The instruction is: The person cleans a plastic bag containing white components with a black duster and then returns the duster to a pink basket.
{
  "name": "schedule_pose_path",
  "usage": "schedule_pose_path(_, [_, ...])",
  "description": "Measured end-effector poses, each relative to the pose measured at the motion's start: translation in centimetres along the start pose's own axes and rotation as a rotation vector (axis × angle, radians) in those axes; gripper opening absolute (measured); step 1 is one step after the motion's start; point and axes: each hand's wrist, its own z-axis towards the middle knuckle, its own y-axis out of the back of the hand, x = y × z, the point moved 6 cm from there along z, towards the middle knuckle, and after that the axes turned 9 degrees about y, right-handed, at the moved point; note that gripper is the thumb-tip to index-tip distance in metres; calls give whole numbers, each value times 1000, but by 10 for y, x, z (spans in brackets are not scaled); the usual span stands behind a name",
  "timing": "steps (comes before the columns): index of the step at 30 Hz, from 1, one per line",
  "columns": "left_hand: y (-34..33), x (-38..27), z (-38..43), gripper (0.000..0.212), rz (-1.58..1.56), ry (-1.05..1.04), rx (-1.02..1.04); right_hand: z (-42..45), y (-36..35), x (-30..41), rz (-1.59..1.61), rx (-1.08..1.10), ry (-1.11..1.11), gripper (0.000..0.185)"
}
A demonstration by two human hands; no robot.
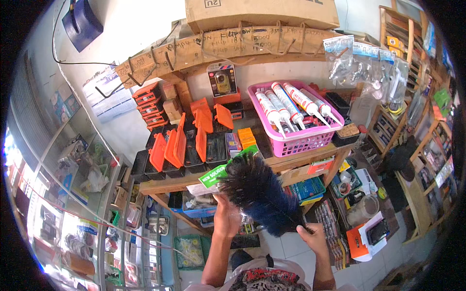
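My right hand (315,235) grips the lower end of a dark feather duster (267,198), whose black and blue feathers spread up and to the left. My left hand (226,215) is raised beside the duster's far end and holds a package with a green printed header card (214,176). The feathers cover part of this package and some of the left fingers. Just beyond stands a wooden shelf (164,187) with black plastic boxes (216,145) whose orange lids (176,145) are raised. Small yellow boxes (247,137) sit beside them.
A pink plastic basket (298,143) holds several sealant tubes (278,103). Metal hooks stick out from a wooden beam (255,40) above the shelf; bagged fittings (364,69) hang at right. A glass display case (72,203) stands left. A phone (377,231) lies at lower right.
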Motion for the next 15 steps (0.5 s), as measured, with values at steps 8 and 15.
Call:
schedule_pose_path(8, [-2,1,3,59,-167,28,56,-15,-4,-18,132,-66,-78,48])
schedule_pose_path(15, [-8,-9,2,63,-101,-14,-29,-22,1,-14,150,-55,-114,47])
